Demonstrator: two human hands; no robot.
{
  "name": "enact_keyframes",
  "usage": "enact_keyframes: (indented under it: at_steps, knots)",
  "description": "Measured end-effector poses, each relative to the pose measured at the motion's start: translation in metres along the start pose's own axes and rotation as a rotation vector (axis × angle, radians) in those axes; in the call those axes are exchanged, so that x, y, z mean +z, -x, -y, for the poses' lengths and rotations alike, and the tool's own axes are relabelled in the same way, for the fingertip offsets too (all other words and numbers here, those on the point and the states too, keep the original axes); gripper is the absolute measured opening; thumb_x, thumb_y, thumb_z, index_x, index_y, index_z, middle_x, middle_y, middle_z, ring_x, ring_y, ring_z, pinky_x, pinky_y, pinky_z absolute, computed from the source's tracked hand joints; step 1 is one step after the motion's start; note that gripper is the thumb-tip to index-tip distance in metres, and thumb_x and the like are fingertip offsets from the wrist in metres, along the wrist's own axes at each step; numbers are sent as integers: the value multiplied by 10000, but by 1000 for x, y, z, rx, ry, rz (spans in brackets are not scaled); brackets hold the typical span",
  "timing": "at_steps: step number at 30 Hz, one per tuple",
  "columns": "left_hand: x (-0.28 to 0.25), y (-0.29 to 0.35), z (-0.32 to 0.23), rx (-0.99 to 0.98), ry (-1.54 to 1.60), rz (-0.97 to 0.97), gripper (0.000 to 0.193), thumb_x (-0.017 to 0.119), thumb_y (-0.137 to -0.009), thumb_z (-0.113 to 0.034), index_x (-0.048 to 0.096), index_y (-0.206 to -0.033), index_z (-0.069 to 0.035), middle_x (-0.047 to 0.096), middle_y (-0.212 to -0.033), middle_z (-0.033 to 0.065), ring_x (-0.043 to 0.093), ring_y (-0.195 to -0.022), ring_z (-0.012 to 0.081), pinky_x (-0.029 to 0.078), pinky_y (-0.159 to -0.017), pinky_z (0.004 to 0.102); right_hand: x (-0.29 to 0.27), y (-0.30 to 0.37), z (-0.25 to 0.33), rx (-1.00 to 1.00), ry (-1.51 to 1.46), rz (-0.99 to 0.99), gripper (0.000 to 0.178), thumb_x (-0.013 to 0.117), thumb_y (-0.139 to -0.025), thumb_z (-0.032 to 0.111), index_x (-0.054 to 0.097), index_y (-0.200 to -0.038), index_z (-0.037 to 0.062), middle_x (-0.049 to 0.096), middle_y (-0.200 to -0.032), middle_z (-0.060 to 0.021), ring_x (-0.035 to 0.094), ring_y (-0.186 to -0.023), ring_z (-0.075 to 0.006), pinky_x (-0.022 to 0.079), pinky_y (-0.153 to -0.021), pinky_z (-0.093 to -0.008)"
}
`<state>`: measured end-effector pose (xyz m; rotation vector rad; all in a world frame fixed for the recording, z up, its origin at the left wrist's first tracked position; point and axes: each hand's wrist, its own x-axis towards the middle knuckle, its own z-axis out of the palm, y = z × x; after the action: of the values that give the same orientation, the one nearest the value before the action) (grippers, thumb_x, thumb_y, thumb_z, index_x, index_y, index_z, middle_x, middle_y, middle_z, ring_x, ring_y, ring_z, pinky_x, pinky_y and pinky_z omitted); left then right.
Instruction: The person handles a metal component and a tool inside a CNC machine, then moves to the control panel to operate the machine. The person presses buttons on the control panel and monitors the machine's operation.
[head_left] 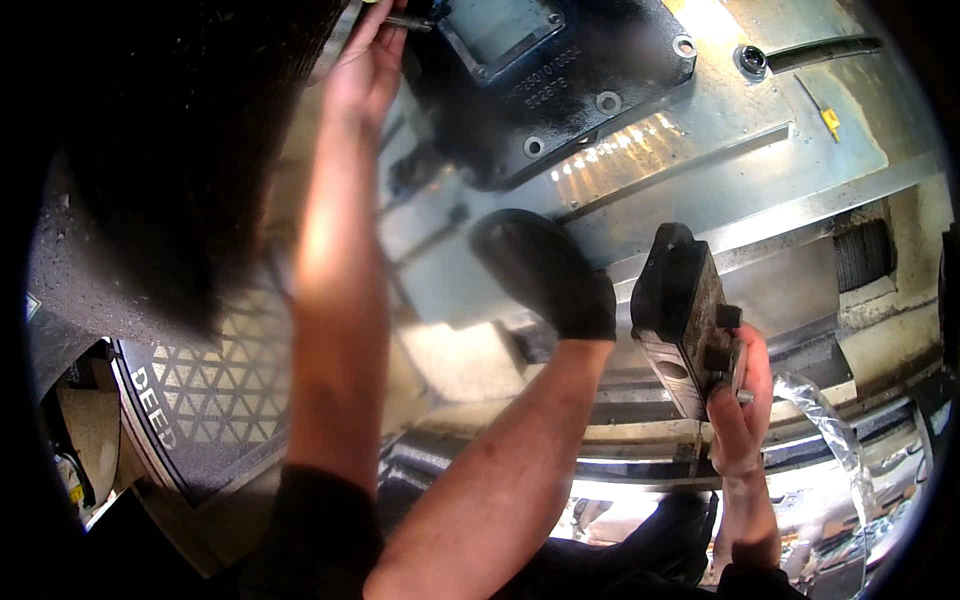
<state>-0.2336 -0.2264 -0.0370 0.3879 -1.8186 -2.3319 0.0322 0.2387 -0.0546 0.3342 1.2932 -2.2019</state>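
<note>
My left hand (362, 75) is raised at the top edge, with its fingers closed. A short grey metal rod (408, 22) shows at its fingertips; whether the hand grips it is unclear. Close to that hand lies a black cast housing (575, 75) with a square framed opening and several bolt holes. At the lower right my right hand (738, 405) holds a metal block (672, 325) upright. The block has a black top, a bare grey face with an oval hole, and two dark round studs on its right side. A thin silver pin (744, 397) sticks out by the fingers.
A leg in a black shoe (540, 270) reaches over the bright metal plate (720, 190) between my arms. A large dark surface (150, 150) fills the upper left, above a triangle-patterned mat (220, 370). Farther right are a yellow-tagged strip (830, 122), a round black fitting (751, 62) and a foil-wrapped hose (835, 430).
</note>
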Motion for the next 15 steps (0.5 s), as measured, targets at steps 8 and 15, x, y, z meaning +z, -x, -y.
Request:
enact_keyframes:
  at_steps: [8, 15]
  knots:
    - [12, 4, 8, 31, -14, -110, 258, 751, -933, -79, 667, -1176, -68, 687, -1177, 62, 650, -1194, 252, 511, -1041, 361, -1, -3, -1, 12, -90, -2, 787, 721, -932, 349, 345, -1453, -105, 571, -1333, -157, 549, -1212, -197, 400, -1084, -336]
    - [22, 8, 9, 54, -30, -138, 273, 749, -937, -93, 666, -1196, -70, 683, -1226, 66, 635, -1223, 248, 493, -1056, 352, 0, -2, 0, 33, -50, 2, 756, 698, -924, 275, 330, -1459, -113, 553, -1342, -163, 527, -1231, -196, 395, -1089, -338]
